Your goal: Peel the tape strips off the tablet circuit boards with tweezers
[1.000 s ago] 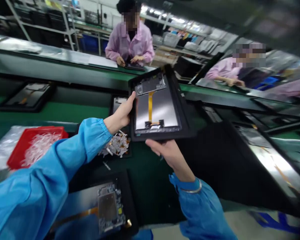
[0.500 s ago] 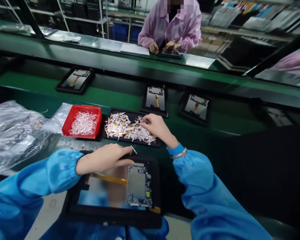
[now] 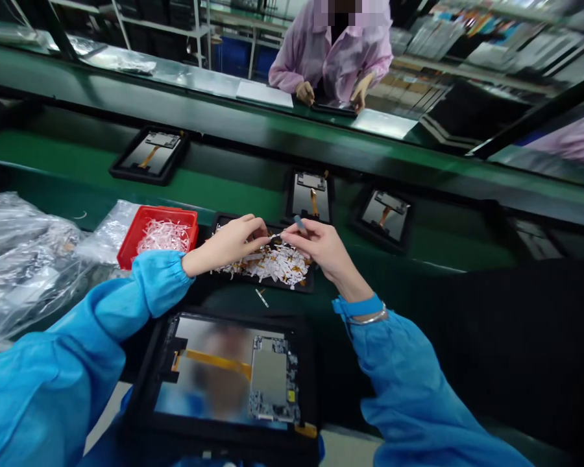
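Observation:
Above a black tray (image 3: 311,285) heaped with small white and amber strips (image 3: 282,264), my two hands meet fingertip to fingertip. My left hand (image 3: 233,243) pinches at a small white strip (image 3: 275,237), partly hidden by the fingers. In my right hand (image 3: 321,250) is a slim grey tool that looks like tweezers (image 3: 300,224), its end jutting up between thumb and forefinger. Nearer me lies an opened tablet (image 3: 224,370) in a black frame, its circuit board (image 3: 271,376) and amber ribbon cable (image 3: 214,360) showing. One loose strip (image 3: 261,298) rests between tray and tablet.
A red bin (image 3: 192,227) of thin white scraps stands left of the tray, beside clear plastic bags (image 3: 24,259). Several open tablets, such as one tablet (image 3: 148,155), lie along the green line beyond. Across it works a person in a pink coat (image 3: 331,58).
My left hand has left the tablet and moved up and right to the tray, meeting my right hand. The loose strip near its fingertips now lies alone on the bench.

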The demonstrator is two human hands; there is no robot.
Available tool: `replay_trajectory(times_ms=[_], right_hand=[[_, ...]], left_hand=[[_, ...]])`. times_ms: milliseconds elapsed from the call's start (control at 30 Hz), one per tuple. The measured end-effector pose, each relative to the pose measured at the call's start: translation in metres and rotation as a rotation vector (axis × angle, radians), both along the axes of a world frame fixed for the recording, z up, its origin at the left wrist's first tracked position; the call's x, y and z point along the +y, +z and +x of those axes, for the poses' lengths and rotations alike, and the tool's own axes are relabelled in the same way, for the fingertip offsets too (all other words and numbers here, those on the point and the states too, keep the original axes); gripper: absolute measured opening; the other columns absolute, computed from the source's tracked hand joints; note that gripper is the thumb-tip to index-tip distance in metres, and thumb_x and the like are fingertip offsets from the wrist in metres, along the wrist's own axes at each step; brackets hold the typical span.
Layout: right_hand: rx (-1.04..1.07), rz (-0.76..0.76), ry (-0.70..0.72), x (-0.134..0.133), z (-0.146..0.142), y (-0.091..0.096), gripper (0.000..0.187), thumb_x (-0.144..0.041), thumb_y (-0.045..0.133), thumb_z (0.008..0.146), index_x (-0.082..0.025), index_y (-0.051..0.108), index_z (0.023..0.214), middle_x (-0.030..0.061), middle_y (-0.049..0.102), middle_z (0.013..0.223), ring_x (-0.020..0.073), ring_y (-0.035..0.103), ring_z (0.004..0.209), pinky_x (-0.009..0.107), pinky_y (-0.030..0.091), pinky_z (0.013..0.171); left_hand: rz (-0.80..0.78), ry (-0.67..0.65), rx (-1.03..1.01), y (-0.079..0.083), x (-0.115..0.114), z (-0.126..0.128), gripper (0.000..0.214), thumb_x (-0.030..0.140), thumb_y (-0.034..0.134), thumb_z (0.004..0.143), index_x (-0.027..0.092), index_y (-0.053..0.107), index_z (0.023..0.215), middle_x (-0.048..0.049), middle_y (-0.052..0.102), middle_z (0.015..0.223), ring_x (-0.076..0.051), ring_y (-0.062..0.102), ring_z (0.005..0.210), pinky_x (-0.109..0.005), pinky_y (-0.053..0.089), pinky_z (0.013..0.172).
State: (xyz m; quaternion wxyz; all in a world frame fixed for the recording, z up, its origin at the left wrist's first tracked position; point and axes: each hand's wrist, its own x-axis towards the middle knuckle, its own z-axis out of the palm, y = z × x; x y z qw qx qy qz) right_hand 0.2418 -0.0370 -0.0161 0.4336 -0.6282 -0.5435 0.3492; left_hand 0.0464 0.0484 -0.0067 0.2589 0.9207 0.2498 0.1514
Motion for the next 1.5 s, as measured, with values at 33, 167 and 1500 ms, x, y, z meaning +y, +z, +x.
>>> replay_trajectory(times_ms=[33, 167, 1500], right_hand=[[0.048, -0.020, -0.017, -0.002, 0.006, -0.002, 0.037, -0.054, 0.071, 0.077, -0.019, 0.065, 0.085, -0.0027, 0.049, 0.061, 0.0087, 0.043, 0.050, 0.021, 0.031, 0.043], [0.169, -0.043, -0.148, -0.014, 0.059, -0.012, 0.039, -0.058, 0.066, 0.083, -0.020, 0.056, 0.082, 0.0045, 0.062, 0.080, 0.0093, 0.052, 0.056, 0.017, 0.021, 0.033], [-0.056, 0.062, -0.031, -0.131, -0.054, 0.011, 0.007, -0.020, 0.068, 0.088, -0.023, 0.074, 0.088, -0.0028, 0.064, 0.065, 0.0095, 0.061, 0.051, 0.026, 0.050, 0.052]], left_hand=[[-0.015, -0.006, -0.010, 0.000, 0.002, 0.002, 0.013, 0.025, 0.054, 0.095, 0.014, 0.062, 0.096, -0.0042, 0.062, 0.094, -0.015, 0.059, 0.084, -0.028, 0.048, 0.080], [-0.054, -0.016, -0.032, 0.007, -0.002, -0.012, 0.017, 0.027, 0.051, 0.096, 0.016, 0.063, 0.094, -0.0029, 0.061, 0.095, -0.013, 0.060, 0.084, -0.026, 0.046, 0.079], [0.301, -0.446, -0.049, 0.014, -0.085, -0.060, 0.034, 0.026, 0.036, 0.104, 0.020, 0.068, 0.093, -0.0001, 0.064, 0.076, -0.013, 0.050, 0.065, -0.028, 0.036, 0.065]])
